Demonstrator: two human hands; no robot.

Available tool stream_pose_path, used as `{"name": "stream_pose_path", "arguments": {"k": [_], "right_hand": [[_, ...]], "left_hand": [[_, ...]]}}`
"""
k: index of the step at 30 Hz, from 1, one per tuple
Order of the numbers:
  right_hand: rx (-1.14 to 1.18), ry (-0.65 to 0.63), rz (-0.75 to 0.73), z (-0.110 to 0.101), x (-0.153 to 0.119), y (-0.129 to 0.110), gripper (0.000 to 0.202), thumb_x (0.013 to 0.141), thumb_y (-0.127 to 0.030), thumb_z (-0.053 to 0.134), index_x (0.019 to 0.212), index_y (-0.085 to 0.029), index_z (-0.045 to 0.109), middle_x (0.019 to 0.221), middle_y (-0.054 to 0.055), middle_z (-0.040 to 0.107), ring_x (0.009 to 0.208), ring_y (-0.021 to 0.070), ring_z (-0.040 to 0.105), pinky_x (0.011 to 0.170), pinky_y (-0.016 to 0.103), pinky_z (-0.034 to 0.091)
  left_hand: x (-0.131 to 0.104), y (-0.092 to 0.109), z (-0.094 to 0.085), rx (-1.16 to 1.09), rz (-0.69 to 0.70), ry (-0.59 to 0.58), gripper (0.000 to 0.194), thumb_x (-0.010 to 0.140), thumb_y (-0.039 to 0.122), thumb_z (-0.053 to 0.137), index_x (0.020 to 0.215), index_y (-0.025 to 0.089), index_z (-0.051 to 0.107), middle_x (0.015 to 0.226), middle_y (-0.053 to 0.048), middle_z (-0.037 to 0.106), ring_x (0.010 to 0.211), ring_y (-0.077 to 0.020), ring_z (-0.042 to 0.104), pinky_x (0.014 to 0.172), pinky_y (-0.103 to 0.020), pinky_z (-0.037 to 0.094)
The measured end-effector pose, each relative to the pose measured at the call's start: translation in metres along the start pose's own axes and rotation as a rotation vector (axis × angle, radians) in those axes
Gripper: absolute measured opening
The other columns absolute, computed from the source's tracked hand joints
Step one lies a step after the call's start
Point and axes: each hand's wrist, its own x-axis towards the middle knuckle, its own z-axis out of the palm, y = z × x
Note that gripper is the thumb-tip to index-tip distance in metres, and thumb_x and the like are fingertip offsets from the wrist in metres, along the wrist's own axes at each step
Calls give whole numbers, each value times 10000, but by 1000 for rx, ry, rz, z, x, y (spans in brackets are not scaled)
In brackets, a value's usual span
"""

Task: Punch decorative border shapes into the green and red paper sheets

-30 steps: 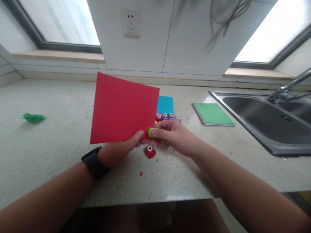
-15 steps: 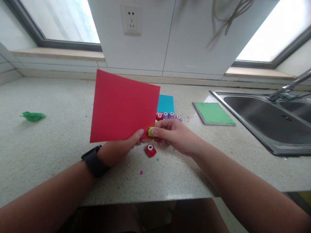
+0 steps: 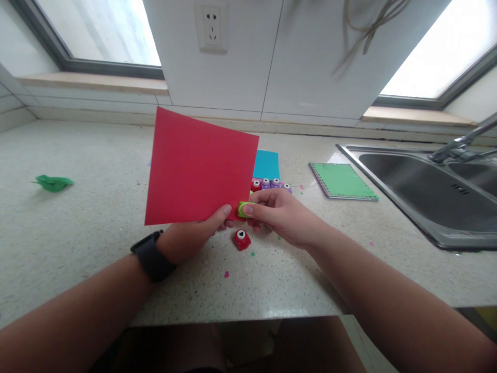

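A sheet of red paper [image 3: 202, 168] is held up above the counter, its lower edge pinched by my left hand [image 3: 202, 228], thumb in front and fingers behind. My right hand [image 3: 277, 212] grips a small lime-green craft punch [image 3: 244, 209] at the sheet's lower right corner, with the thumb pressing on its top. Below it on the counter sits a red craft punch [image 3: 241, 239] with a heart on its white button. Several more punches, among them purple ones [image 3: 271, 184], stand behind my right hand, partly hidden. Blue paper [image 3: 267, 165] lies behind them.
A stack of green paper [image 3: 344, 181] with a punched border lies right of my hands, near the steel sink [image 3: 419, 191]. Crumpled green material [image 3: 53, 183] rests at the far left. Small paper cut-outs, such as a pink heart [image 3: 227, 274], dot the counter.
Almost nothing differs. The whole view has shifted slightly, while both hands keep the same hold on the red paper and the lime-green punch.
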Motion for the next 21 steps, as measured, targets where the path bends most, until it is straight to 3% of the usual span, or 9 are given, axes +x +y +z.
{"name": "stream_pose_path", "arguments": {"k": [7, 21], "right_hand": [[-12, -8, 1, -1, 1, 0, 262, 784, -396, 829, 832, -147, 762, 780, 51, 726, 626, 112, 564, 554, 236, 451], [-45, 14, 8, 2, 1, -2, 332, 771, -447, 832, 794, -128, 740, 722, 38, 683, 583, 96, 532, 515, 229, 422]], "left_hand": [[0, 7, 1, 73, -68, -2, 358, 889, 564, 597, 800, 239, 718, 694, -45, 750, 728, -231, 715, 697, -331, 597], [0, 9, 1, 62, -42, -2, 335, 866, 550, 624, 712, 260, 692, 656, -32, 728, 755, -236, 717, 718, -335, 596]]}}
